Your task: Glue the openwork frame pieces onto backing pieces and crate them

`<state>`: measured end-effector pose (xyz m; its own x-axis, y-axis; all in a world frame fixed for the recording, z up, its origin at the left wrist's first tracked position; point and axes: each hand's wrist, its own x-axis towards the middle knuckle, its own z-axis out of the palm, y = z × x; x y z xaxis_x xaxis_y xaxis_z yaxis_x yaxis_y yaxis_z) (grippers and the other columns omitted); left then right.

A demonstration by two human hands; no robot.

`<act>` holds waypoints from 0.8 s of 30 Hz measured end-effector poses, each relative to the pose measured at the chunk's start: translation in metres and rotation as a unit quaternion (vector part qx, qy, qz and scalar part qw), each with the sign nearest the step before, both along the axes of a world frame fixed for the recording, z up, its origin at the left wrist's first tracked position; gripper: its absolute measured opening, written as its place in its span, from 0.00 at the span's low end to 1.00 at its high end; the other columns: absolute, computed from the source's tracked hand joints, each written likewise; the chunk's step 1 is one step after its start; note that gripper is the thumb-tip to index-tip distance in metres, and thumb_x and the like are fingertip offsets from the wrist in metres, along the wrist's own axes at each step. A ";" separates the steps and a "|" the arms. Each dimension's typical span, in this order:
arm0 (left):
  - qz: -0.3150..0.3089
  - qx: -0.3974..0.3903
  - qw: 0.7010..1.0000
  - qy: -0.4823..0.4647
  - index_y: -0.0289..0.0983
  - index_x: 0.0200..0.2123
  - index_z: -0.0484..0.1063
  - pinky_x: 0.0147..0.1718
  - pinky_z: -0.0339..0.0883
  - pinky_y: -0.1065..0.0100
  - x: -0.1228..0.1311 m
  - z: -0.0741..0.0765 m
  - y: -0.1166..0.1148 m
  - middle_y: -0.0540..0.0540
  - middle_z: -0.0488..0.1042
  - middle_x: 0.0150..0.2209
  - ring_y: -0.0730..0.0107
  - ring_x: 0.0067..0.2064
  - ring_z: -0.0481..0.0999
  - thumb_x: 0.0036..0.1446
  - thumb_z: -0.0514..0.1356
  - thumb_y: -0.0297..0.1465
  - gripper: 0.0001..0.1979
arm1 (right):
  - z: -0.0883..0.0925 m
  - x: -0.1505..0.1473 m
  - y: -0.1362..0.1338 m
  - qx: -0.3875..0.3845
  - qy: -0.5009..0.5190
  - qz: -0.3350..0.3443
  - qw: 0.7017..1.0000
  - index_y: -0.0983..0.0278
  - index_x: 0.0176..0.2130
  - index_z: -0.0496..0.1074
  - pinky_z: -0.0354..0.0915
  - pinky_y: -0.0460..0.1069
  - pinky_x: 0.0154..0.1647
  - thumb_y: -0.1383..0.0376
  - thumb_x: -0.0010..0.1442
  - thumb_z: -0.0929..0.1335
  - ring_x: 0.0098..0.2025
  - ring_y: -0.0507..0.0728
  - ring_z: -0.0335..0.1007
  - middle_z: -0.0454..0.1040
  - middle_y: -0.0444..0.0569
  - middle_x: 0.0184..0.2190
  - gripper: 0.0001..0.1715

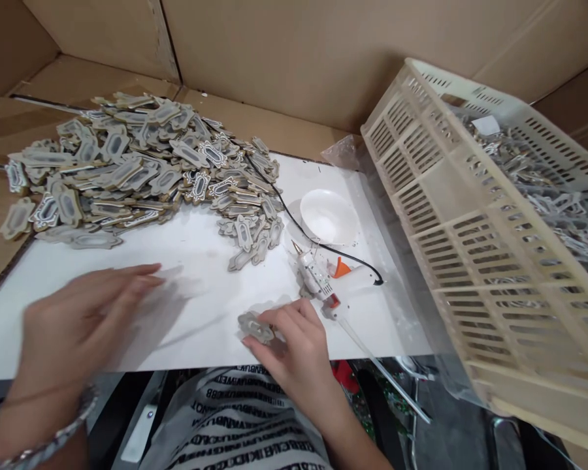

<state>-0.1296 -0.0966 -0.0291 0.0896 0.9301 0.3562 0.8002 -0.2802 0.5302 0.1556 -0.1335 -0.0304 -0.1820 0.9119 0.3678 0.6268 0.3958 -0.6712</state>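
We pinch a small ornate plaque (255, 326) between the fingertips of our right hand (296, 349), near the tabletop's (200, 261) front edge. It looks light, thin and stiff (its fretted edges might snap), so its long sides seem the best grip. Our left hand (78, 320), blurred, lies spread flat and holds nothing.

head cam | looks forward-down | close over white board (200, 261)

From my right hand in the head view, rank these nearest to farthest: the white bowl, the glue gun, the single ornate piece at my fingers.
1. Single ornate piece: held by the right hand, on its left side.
2. Glue gun: just beyond the hand, slightly right.
3. White bowl: farther back, past the gun.
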 end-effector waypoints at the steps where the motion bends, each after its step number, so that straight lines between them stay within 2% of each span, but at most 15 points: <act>1: -0.057 0.015 0.998 0.020 0.42 0.43 0.79 0.49 0.74 0.61 0.016 0.006 0.000 0.51 0.83 0.46 0.61 0.45 0.82 0.66 0.60 0.34 0.08 | 0.001 0.001 -0.001 0.007 -0.012 -0.002 1.000 0.62 0.38 0.73 0.66 0.49 0.33 0.62 0.63 0.74 0.32 0.57 0.66 0.78 0.45 0.28 0.08; 4: -0.179 0.080 0.978 0.070 0.41 0.48 0.77 0.54 0.71 0.56 0.059 0.013 0.000 0.47 0.83 0.48 0.58 0.49 0.81 0.66 0.59 0.33 0.11 | 0.003 0.007 -0.004 0.030 -0.039 -0.028 0.998 0.62 0.35 0.72 0.64 0.49 0.32 0.61 0.65 0.72 0.31 0.56 0.65 0.75 0.44 0.27 0.09; 7: -0.220 0.095 0.961 0.135 0.40 0.55 0.74 0.67 0.56 0.43 0.085 0.005 -0.002 0.44 0.79 0.56 0.51 0.59 0.76 0.67 0.57 0.31 0.15 | 0.000 0.015 -0.010 0.050 -0.049 -0.062 0.996 0.62 0.33 0.70 0.62 0.49 0.30 0.60 0.66 0.72 0.29 0.56 0.64 0.73 0.44 0.25 0.11; 10: -0.253 0.099 0.946 0.176 0.39 0.58 0.71 0.72 0.38 0.35 0.090 -0.005 -0.005 0.42 0.77 0.59 0.48 0.64 0.72 0.69 0.55 0.33 0.17 | -0.005 0.022 -0.018 0.081 -0.054 -0.099 0.990 0.61 0.33 0.69 0.60 0.48 0.27 0.60 0.66 0.72 0.26 0.54 0.62 0.70 0.42 0.22 0.11; 13: -0.282 0.079 0.936 0.196 0.39 0.60 0.70 0.73 0.30 0.36 0.079 -0.011 -0.015 0.44 0.77 0.59 0.48 0.65 0.71 0.69 0.56 0.39 0.20 | -0.011 0.025 -0.024 0.099 -0.067 -0.115 0.986 0.61 0.33 0.68 0.58 0.48 0.25 0.60 0.67 0.71 0.24 0.53 0.60 0.68 0.41 0.21 0.12; 15: -0.289 0.061 0.937 0.188 0.43 0.61 0.70 0.74 0.33 0.40 0.069 -0.014 -0.027 0.47 0.78 0.58 0.52 0.64 0.73 0.68 0.57 0.41 0.21 | -0.014 0.024 -0.026 0.106 -0.080 -0.109 0.985 0.61 0.32 0.67 0.58 0.48 0.25 0.60 0.68 0.71 0.24 0.53 0.59 0.66 0.41 0.21 0.13; 19: -0.294 0.058 0.943 0.145 0.48 0.59 0.71 0.75 0.41 0.49 0.053 -0.020 -0.052 0.54 0.81 0.53 0.62 0.60 0.77 0.69 0.54 0.28 0.19 | -0.017 0.015 -0.023 0.106 -0.115 -0.096 0.983 0.61 0.30 0.69 0.58 0.50 0.26 0.58 0.68 0.70 0.25 0.55 0.60 0.67 0.43 0.20 0.16; 22: -0.292 0.051 0.949 0.109 0.51 0.61 0.70 0.72 0.52 0.51 0.047 -0.024 -0.064 0.54 0.82 0.51 0.65 0.57 0.79 0.68 0.50 0.22 0.25 | -0.016 0.008 -0.014 0.099 -0.138 -0.090 0.981 0.61 0.29 0.70 0.58 0.51 0.28 0.55 0.70 0.68 0.27 0.57 0.60 0.69 0.45 0.21 0.19; 24: -0.278 0.038 0.957 0.079 0.53 0.60 0.70 0.68 0.61 0.55 0.046 -0.025 -0.067 0.56 0.83 0.50 0.67 0.54 0.81 0.66 0.53 0.20 0.27 | -0.013 0.004 -0.008 0.095 -0.142 -0.079 0.982 0.62 0.30 0.72 0.58 0.52 0.29 0.53 0.71 0.66 0.28 0.57 0.60 0.70 0.46 0.22 0.21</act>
<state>-0.0839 -0.1640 -0.0537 0.6215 0.6948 0.3619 0.5847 -0.7189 0.3759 0.1596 -0.1411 -0.0439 -0.1645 0.8565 0.4892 0.8418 0.3804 -0.3829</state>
